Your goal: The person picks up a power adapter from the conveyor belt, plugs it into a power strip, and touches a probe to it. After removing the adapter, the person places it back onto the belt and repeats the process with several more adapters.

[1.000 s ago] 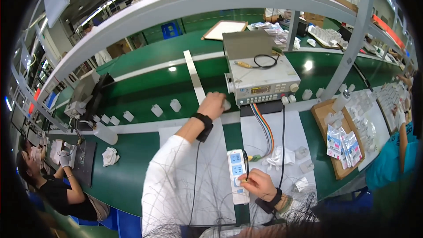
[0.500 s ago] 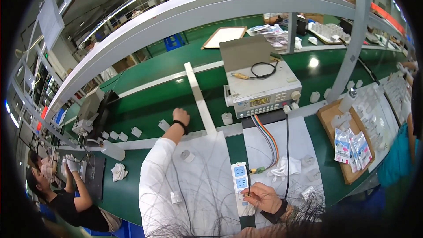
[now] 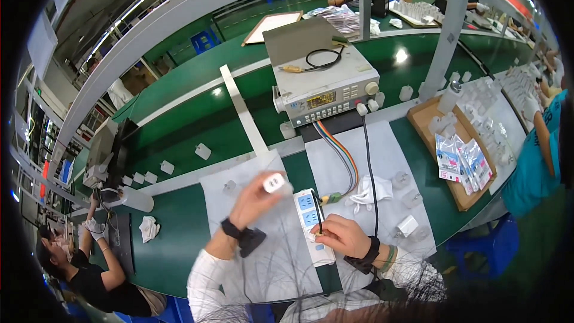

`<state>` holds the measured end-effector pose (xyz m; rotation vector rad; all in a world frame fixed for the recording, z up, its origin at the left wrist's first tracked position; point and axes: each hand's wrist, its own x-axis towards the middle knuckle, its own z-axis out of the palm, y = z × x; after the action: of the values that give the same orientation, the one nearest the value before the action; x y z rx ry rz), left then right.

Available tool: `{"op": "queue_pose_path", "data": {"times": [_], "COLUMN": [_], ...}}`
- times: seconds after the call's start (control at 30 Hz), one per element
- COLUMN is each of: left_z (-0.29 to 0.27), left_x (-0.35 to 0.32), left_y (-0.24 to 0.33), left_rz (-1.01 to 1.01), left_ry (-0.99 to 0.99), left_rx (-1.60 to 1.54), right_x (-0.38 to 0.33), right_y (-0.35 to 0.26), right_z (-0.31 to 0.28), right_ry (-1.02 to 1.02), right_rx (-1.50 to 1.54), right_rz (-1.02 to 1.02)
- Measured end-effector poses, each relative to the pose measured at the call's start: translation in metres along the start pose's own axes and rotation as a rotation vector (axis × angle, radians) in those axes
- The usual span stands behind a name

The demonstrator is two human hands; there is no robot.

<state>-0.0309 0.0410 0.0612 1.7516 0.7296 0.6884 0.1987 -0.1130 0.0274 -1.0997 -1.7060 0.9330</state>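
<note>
My left hand (image 3: 246,204) is raised over the white sheet (image 3: 272,245), fingers closed around a small white charger (image 3: 274,183) with two slots in its face. Its outline is slightly blurred. To the right lies a white power strip (image 3: 321,256) with blue sockets. My right hand (image 3: 348,238) rests at the strip's right edge, fingertips pinching the end of a thin black cable (image 3: 319,218). The fingers partly hide that end. Beside it, a green connector (image 3: 332,198) joins a rainbow ribbon of wires (image 3: 342,158). A crumpled white glove (image 3: 371,190) lies farther right.
A bench meter (image 3: 326,84) stands behind the strip, below a grey shelf frame (image 3: 447,36). Several white chargers (image 3: 203,151) line the far rail. At right sits a cardboard tray (image 3: 472,198) with packets. Co-workers sit at left (image 3: 104,275) and right (image 3: 529,161).
My left hand has come back from the far rail toward me and now holds a charger taken from there. My right hand stays at the power strip. The whole view has shifted somewhat.
</note>
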Motion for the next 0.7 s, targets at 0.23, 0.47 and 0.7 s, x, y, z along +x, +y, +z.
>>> {"op": "queue_pose_path", "data": {"times": [0.23,0.47,0.7], "left_z": [0.043,0.054,0.07], "left_x": [-0.006,-0.013,-0.058], "left_y": [-0.019,-0.023,-0.006], "left_rz": [-0.196,0.125,0.253], "left_ry": [-0.04,0.076,-0.024], "left_rx": [0.066,0.481,0.291], "right_x": [-0.002,-0.001,-0.001], "right_y": [-0.003,-0.002,0.003], "right_z": [0.003,0.003,0.005], "right_ry": [-0.013,-0.019,0.001], "right_rx": [0.016,-0.004,0.022], "right_rz": [-0.015,-0.022,-0.031]}}
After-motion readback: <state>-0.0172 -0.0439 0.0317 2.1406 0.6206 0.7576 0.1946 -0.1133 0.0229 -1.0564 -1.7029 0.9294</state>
